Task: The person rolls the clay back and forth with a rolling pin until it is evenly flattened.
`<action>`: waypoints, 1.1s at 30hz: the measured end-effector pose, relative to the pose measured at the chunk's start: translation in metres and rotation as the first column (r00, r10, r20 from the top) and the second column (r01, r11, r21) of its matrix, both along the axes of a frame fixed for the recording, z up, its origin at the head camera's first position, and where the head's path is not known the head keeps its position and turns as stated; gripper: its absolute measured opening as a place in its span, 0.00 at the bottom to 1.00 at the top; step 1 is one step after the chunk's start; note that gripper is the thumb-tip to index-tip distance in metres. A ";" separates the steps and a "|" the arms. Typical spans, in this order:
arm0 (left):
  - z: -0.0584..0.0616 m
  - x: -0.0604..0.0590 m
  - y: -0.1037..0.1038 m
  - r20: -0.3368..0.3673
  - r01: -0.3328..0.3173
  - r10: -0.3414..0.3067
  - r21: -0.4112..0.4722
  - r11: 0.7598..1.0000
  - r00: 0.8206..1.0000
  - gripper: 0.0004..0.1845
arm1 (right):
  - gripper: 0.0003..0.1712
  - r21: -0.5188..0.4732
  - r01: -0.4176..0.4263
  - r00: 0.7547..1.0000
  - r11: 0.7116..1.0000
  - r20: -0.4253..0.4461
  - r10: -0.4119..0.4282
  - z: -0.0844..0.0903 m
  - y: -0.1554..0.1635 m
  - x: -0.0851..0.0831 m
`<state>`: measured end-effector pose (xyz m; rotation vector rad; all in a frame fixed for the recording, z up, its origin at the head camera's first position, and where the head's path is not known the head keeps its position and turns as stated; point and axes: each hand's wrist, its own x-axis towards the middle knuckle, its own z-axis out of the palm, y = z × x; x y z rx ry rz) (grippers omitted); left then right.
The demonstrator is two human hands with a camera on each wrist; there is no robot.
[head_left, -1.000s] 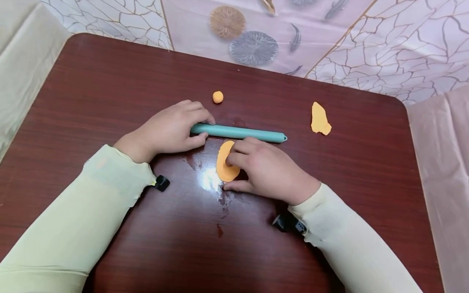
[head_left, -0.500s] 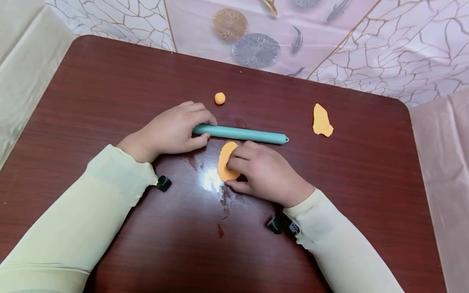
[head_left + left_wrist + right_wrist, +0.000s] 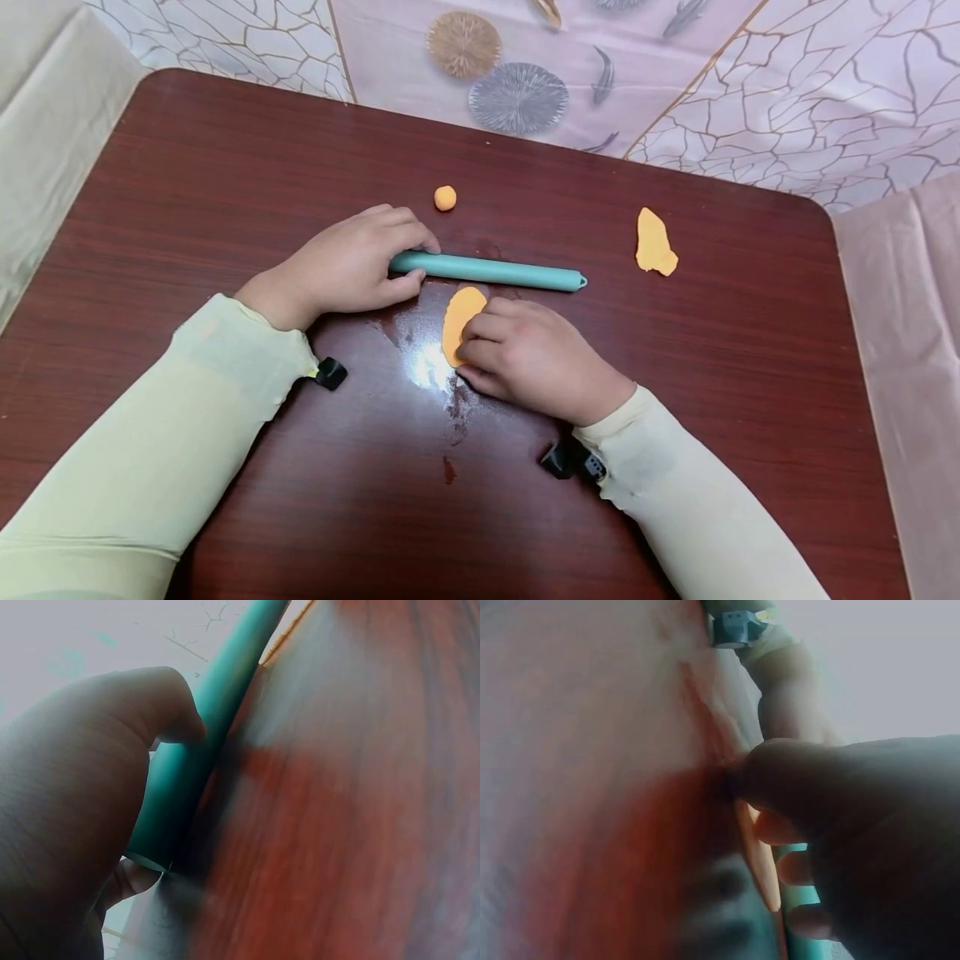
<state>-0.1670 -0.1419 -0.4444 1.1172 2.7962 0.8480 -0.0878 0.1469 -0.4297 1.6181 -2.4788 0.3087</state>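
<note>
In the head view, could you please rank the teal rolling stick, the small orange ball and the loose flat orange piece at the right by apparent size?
1. Teal rolling stick, longest by far, though the left hand covers its end.
2. Flat orange piece.
3. Small orange ball, clearly smallest.

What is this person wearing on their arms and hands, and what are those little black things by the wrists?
Both arms wear long, pale yellow-green sleeves, the left sleeve and the right sleeve, of thin stretchy fabric that ends at the wrists. The left hand and right hand are bare, with no gloves or rings showing. A small black device sits at each cuff: one at the left wrist, one at the right wrist.
</note>
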 end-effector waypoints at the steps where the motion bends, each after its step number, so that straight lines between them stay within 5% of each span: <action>1: 0.000 0.000 0.000 -0.001 0.001 -0.001 0.002 1.000 1.000 0.13 | 0.06 -0.003 -0.003 1.000 1.000 -0.010 0.003 0.000 -0.001 0.000; 5: 0.000 0.000 0.000 -0.006 0.002 -0.002 0.009 1.000 1.000 0.13 | 0.07 -0.011 0.011 1.000 1.000 -0.030 -0.011 -0.003 -0.003 0.002; 13: -0.001 -0.001 -0.001 -0.009 0.009 -0.009 0.014 1.000 1.000 0.12 | 0.10 -0.012 0.061 0.995 0.998 0.077 -0.060 -0.006 -0.001 0.000; 33: -0.001 -0.001 0.000 -0.004 0.010 -0.010 0.018 1.000 1.000 0.12 | 0.07 -0.006 0.071 0.996 0.997 0.051 -0.071 0.001 0.002 -0.001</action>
